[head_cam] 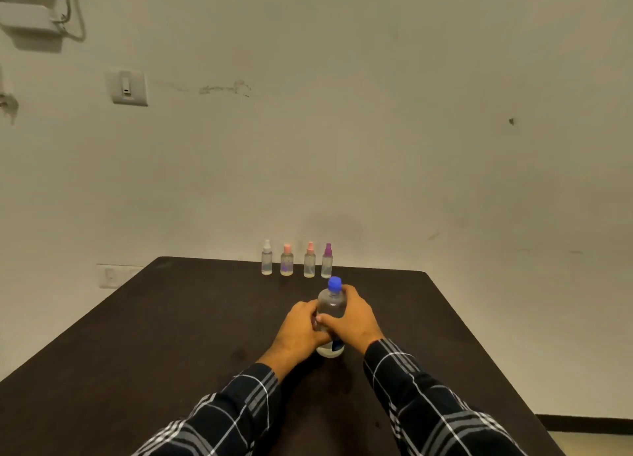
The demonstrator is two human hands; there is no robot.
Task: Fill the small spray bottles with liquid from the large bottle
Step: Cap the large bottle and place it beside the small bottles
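Note:
A large clear bottle (pixel 331 305) with a blue cap stands upright on the dark table (pixel 171 318), cap on. My left hand (pixel 298 329) grips its body from the left and my right hand (pixel 354 318) wraps around it from the right. Several small clear spray bottles stand in a row at the table's far edge: one with a white top (pixel 267 258), two with pink tops (pixel 286 260) (pixel 309 260), and one with a purple top (pixel 327 261). All have their tops on. The large bottle's lower part is hidden behind my hands.
The table's far edge meets a plain wall. A switch plate (pixel 127 88) and a cabled white box (pixel 29 18) hang high on the left wall. The table's right edge drops off to the floor at the lower right.

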